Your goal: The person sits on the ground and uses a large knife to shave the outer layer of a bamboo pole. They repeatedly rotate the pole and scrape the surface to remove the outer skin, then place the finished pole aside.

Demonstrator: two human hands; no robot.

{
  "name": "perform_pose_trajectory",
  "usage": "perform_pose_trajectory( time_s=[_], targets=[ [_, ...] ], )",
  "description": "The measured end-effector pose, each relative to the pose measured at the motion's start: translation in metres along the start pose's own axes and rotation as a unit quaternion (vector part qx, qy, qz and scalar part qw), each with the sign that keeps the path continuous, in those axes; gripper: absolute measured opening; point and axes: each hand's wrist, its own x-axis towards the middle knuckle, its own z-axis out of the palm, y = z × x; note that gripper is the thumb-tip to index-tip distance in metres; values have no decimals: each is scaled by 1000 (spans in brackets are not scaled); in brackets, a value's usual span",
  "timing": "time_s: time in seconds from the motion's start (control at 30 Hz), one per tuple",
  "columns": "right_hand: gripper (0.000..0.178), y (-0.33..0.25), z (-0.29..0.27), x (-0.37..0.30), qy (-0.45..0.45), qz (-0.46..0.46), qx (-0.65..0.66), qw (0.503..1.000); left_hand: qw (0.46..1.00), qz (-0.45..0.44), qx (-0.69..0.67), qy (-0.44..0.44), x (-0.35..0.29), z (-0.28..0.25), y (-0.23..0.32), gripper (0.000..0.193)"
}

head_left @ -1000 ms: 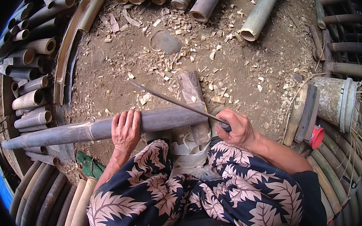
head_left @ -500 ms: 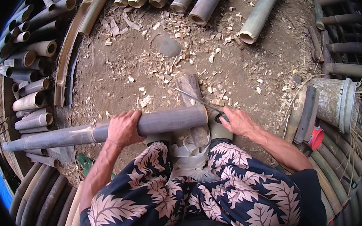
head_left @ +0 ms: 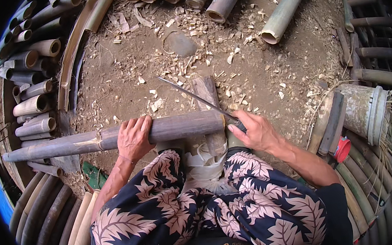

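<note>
A long dark bamboo pole [head_left: 182,126] lies crosswise in front of my knees, its thin end pointing left. My left hand [head_left: 135,136] is wrapped over it from above, just right of a joint. In my right hand [head_left: 255,131] is a knife [head_left: 197,99] with a long thin blade and a dark handle. The blade slants up and left, over the pole's right end, which rests across a short wooden block [head_left: 206,93]. Whether the edge touches the bamboo, I cannot tell. White wrapping [head_left: 204,164] is around the block's near end, between my legs.
Pale chips [head_left: 157,105] are scattered on the dirt floor. Cut bamboo tubes [head_left: 284,12] lie at the far side, with stacked tubes [head_left: 33,106] along the left. To the right are a dirty white bucket [head_left: 362,108] on its side and a red lid [head_left: 342,149].
My right hand has shifted slightly left, and the knife's blade has swung so its tip is farther left and up. The left hand keeps its hold; the pole has barely moved.
</note>
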Motion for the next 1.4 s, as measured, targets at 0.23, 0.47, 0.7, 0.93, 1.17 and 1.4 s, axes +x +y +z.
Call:
perform_pose_trajectory(
  time_s=[0.23, 0.47, 0.7, 0.93, 1.17, 1.4],
  targets=[
    [23, 53, 23, -11, -58, 69, -141, 986, 995, 20, 47, 87, 6, 9, 5, 72],
    [28, -22, -5, -2, 131, -128, 54, 982, 989, 18, 67, 133, -3, 21, 3, 72],
    [31, 73, 16, 0, -104, 107, -104, 983, 998, -59, 27, -6, 2, 1, 18, 83],
    [31, 10, 3, -11, -35, 67, -33, 997, 988, -21, 20, -151, 24, -22, -7, 62],
    [24, 38, 25, -6, -2, -31, -124, 992, 987, -57, -33, -146, 17, -20, -11, 61],
    [23, -27, 9, 0, 114, -172, 8, 978, 989, -51, -32, -138, 9, -6, -11, 60]
  ],
)
